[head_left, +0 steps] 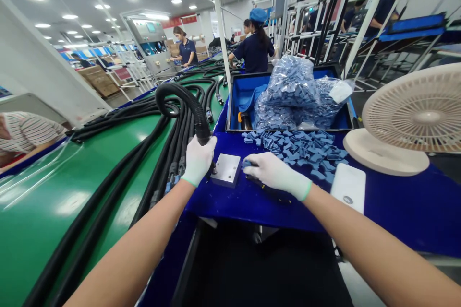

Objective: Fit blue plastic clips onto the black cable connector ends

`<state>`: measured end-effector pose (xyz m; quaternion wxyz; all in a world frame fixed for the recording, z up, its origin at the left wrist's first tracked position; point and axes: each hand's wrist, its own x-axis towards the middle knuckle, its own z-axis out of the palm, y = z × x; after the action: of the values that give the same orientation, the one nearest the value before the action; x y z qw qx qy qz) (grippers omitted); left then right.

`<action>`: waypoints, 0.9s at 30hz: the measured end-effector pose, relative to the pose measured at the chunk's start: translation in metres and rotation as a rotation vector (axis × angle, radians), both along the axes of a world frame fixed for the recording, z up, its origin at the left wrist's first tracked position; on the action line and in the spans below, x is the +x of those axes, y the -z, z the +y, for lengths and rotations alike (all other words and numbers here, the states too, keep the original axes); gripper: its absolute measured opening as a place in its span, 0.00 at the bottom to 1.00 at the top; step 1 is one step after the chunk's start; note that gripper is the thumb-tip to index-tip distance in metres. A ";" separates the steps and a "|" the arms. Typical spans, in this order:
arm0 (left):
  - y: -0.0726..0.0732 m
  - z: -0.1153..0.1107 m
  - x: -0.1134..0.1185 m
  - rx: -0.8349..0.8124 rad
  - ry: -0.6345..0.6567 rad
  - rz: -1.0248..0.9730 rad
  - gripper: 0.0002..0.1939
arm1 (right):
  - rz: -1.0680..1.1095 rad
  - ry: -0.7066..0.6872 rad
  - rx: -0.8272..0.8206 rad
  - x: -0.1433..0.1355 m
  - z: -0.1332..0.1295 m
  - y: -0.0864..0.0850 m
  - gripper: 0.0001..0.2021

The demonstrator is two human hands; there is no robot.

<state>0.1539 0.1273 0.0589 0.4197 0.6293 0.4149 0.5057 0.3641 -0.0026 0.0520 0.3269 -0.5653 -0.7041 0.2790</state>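
My left hand [199,159], in a white glove, is wrapped round the end of a black corrugated hose [201,120]. The hose loops up and back over the green conveyor. Right of that hand lies a silver metal block [226,169] with small holes in its top. On the block's other side is my gloved right hand [272,172], closed, with a small blue piece [248,164] at its fingertips. Under this hand a dark tool with yellow marks [275,193] lies on the blue table, mostly covered. Many similar blue plastic pieces [298,148] are heaped just beyond.
Behind the heap stands a blue bin [234,100] with plastic bags of blue parts [291,86]. At right are a beige fan [425,110] and a white box-like device [348,187]. More hoses lie along the green conveyor [68,196]. Co-workers [254,48] stand farther back.
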 end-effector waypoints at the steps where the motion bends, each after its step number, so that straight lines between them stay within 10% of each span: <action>1: -0.001 0.000 0.001 0.016 -0.011 0.023 0.12 | 0.015 -0.018 0.005 -0.011 0.012 0.001 0.10; 8: -0.009 0.007 -0.006 0.040 0.089 0.123 0.13 | 0.105 -0.098 0.008 -0.048 0.074 0.008 0.08; 20: -0.014 0.006 -0.008 -0.009 0.254 0.046 0.20 | 0.174 -0.177 -0.130 -0.056 0.108 0.021 0.19; 27: -0.031 -0.019 -0.073 0.026 -0.021 -0.031 0.23 | 0.054 -0.170 -0.184 -0.057 0.105 0.010 0.14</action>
<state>0.0807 0.1085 0.0902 0.4127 0.6221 0.4084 0.5252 0.3068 0.1024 0.0421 0.2676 -0.5236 -0.7117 0.3843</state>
